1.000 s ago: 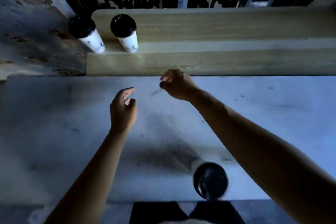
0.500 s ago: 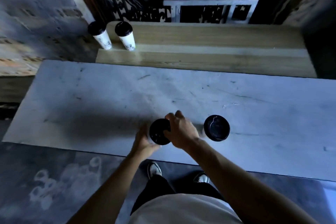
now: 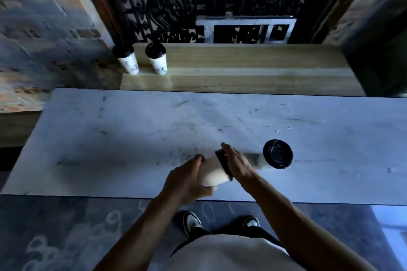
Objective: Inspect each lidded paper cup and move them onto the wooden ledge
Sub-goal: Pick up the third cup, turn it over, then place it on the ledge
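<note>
Lidded paper cup (image 3: 214,171) is held tipped at lower centre of the frame — left hand (image 3: 187,182) clasping its body, right hand (image 3: 239,164) over its lid — so inspection is judged underway; next, carriage to the wooden ledge (image 3: 242,68) is called for.

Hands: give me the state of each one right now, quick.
Left hand: closed around the body of the tilted cup.
Right hand: fingers extended, laid over the cup's lid, steadying it.
</note>
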A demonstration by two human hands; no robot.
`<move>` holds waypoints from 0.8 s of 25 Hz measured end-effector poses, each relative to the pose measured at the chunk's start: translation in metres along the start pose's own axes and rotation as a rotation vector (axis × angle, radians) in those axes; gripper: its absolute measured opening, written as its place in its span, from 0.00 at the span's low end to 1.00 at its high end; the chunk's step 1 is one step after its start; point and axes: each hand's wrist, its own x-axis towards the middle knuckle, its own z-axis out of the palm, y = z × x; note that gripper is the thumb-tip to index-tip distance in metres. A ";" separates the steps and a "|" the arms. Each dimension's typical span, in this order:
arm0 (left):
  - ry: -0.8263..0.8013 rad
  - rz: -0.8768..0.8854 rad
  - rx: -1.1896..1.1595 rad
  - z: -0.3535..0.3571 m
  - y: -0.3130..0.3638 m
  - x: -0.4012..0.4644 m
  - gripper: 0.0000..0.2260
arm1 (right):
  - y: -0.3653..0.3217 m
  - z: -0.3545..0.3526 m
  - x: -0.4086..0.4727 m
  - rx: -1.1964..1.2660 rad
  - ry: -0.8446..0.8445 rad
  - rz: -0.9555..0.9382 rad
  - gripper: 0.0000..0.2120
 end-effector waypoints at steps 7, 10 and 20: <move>0.047 0.046 0.257 -0.019 -0.010 -0.029 0.30 | 0.000 0.044 -0.013 0.588 -0.052 0.123 0.17; 0.017 0.049 0.300 -0.023 -0.009 -0.028 0.31 | 0.004 0.054 -0.013 0.606 -0.057 0.105 0.18; 0.056 -0.066 -0.181 -0.030 -0.005 -0.021 0.27 | -0.020 0.028 -0.018 0.491 -0.196 -0.056 0.28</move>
